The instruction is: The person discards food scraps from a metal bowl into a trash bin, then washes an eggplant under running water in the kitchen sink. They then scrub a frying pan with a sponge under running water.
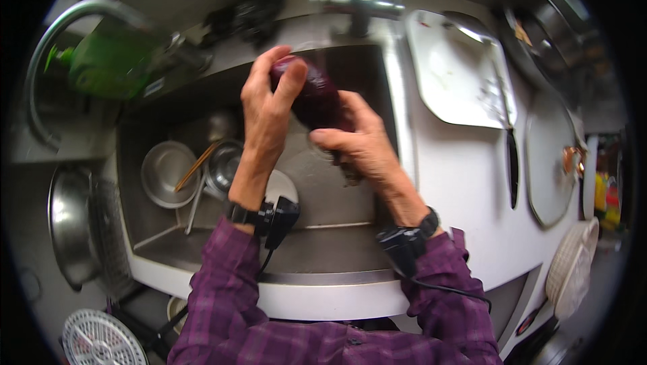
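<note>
Both of my hands are around a dark purple eggplant (314,93) with a wet-looking shine, held above the sink. Its far end lies between the thumb and fingers of my left hand (269,97). My right hand (361,137) grips the near end, where the stem end shows blurred below the palm. The eggplant tilts from upper left to lower right. Beyond it, a metal faucet (361,3) stands at the sink's back edge. Motion blur hides whether water is running.
In the sink (333,248) sit metal bowls (169,175), chopsticks (194,168) and a white dish (281,185). A white cutting board (450,77) with a black-handled knife (512,168) lies on the right counter. A green bottle (108,66) stands at left, beside a curved metal spout (35,72).
</note>
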A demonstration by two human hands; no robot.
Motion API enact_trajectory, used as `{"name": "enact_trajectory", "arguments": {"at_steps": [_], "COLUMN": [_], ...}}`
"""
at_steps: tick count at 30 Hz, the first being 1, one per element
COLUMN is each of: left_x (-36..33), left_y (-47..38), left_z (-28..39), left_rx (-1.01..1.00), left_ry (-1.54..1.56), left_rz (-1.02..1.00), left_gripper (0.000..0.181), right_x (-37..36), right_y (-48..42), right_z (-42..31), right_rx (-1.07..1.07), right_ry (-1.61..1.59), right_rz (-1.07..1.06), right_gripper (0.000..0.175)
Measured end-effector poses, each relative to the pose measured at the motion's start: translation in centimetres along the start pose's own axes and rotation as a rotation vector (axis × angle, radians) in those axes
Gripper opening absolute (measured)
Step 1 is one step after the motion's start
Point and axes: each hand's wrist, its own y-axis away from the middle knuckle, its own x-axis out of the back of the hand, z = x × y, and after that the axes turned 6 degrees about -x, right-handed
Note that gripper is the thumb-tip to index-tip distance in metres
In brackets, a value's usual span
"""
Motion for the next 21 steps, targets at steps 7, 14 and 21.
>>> {"name": "enact_trajectory", "arguments": {"at_steps": [7, 14, 21], "left_x": [-1.9, -2.8, -3.6], "left_y": [-0.5, -1.7, -1.2], "left_z": [0.4, 0.2, -0.2], "left_rx": [-0.117, 0.212, 0.186], "left_ry": [-0.182, 0.335, 0.326], "left_rz": [0.075, 0.087, -0.114], "left_gripper": [0.024, 0.027, 0.023], "right_x": [0.1, 0.3, 1.1], "right_y": [-0.3, -0.1, 0.1], "right_z": [0.9, 0.2, -0.2], "right_rx": [0.095, 0.065, -0.043], "right_ry": [-0.015, -0.281, -0.482], "right_rz": [-0.004, -0.087, -0.110], "right_gripper": [0.067, 0.082, 0.059]}}
